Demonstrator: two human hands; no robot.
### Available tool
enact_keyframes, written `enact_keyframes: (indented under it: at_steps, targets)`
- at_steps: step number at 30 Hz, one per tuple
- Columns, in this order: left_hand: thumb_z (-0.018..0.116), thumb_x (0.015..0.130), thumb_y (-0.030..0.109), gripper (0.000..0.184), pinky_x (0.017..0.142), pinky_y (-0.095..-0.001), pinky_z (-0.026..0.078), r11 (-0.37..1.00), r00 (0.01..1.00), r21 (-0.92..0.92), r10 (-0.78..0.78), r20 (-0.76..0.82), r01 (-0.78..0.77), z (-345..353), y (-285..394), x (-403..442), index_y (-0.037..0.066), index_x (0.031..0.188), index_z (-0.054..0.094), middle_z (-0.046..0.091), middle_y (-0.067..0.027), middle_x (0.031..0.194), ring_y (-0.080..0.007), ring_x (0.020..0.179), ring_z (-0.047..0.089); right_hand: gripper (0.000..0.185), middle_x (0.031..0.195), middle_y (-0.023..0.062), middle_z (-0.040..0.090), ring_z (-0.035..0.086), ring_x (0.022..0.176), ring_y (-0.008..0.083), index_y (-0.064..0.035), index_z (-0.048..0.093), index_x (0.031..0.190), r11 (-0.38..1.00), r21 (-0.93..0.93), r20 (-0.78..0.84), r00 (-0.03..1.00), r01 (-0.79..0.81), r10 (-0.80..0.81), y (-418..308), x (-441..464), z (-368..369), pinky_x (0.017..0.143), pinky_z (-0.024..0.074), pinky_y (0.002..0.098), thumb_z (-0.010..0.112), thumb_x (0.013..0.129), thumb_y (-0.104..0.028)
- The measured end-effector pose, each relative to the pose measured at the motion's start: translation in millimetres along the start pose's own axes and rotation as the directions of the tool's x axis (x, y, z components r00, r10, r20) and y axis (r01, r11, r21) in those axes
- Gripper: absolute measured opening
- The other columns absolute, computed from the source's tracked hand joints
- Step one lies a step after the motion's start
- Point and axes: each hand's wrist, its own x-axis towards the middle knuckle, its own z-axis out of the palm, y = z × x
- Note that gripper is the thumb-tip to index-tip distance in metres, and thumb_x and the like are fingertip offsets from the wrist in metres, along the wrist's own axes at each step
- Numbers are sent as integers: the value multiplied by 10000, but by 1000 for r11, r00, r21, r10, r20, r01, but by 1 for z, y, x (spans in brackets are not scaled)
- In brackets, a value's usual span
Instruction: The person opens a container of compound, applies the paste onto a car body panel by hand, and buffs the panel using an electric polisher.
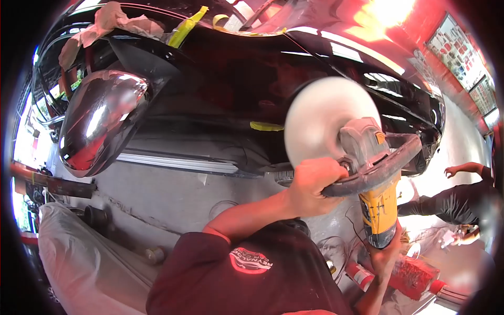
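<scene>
A yellow and grey polisher (379,207) is held up in both hands against the side of a glossy black car (226,89). Its round white pad (323,123) faces the panel and looks smeared, as if spinning; the contact itself is hidden behind it. My left hand (315,186) is wrapped around one end of the black loop handle (367,170). Lower down, my right hand (387,254) grips the rear of the yellow body, its fingers partly hidden. A strip of yellow tape (266,126) sticks to the panel left of the pad.
The chrome-like side mirror (102,121) juts out at left, below crumpled masking paper (113,23). Another person's dark-trousered leg (446,205) shows at right. A red box-like object (412,275) lies lower right; a plastic-covered object (89,257) stands lower left.
</scene>
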Motion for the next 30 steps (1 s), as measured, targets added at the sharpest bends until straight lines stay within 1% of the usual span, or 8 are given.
enact_keyframes:
  at_steps: [4,11,17,20,22,26,27,30]
  targets:
    - [830,658,-14,266,518,-366,457,998,998,-41,-58,-12,57,5,-6,0,21,850,649,599,-119,689,-305,570,610,880,1326,208,615,604,1224,278,27,382,1487,998,56,-42,998,-37,40,4,-8,6,1052,455,381,794,710,70]
    - [913,730,86,337,569,-257,487,986,997,162,43,-57,-33,-50,20,37,-2,911,643,698,-77,768,-101,637,638,884,1219,168,695,664,1142,230,7,383,1487,996,32,2,996,87,-87,-50,21,19,1007,496,364,798,709,71]
    - [843,818,71,227,558,-265,464,992,984,123,-13,-179,35,-76,52,95,15,929,652,633,-43,725,-40,653,561,837,1185,140,689,652,1088,183,26,433,1424,998,2,145,988,59,-59,-138,58,-18,982,492,337,807,676,60]
    - [814,812,65,226,592,-378,493,995,958,-7,-93,-270,95,-59,43,122,11,861,600,616,-136,729,-261,633,629,821,1108,62,639,613,995,164,3,472,1355,996,-48,140,988,69,-62,-157,80,-45,925,486,305,753,586,67]
    - [799,817,74,229,631,-411,488,971,944,-212,-171,-283,112,-46,40,133,1,851,585,598,-158,741,-304,664,628,803,1077,48,631,605,961,158,-7,486,1325,994,-104,162,987,43,-26,-164,90,-64,902,483,299,747,569,69]
    - [796,803,77,238,666,-447,511,992,947,-98,-107,-304,81,-40,33,151,-21,841,583,636,-205,797,-397,739,663,766,1054,53,633,621,926,168,-8,499,1303,994,-106,172,984,-27,45,-181,102,-77,878,498,309,696,567,67]
    - [808,817,70,227,611,-336,487,997,939,-37,-79,-334,71,-40,30,154,-6,872,601,632,-163,743,-165,635,628,756,1044,57,638,627,925,172,-6,502,1298,995,-90,174,983,-39,54,-189,104,-76,875,503,314,691,569,64]
    - [819,810,77,230,606,-337,488,996,916,3,-81,-393,89,-51,29,159,-12,868,614,627,-155,717,-160,632,626,734,1030,56,641,619,928,171,-9,516,1282,992,-122,210,977,11,15,-210,120,-66,873,497,315,684,570,44]
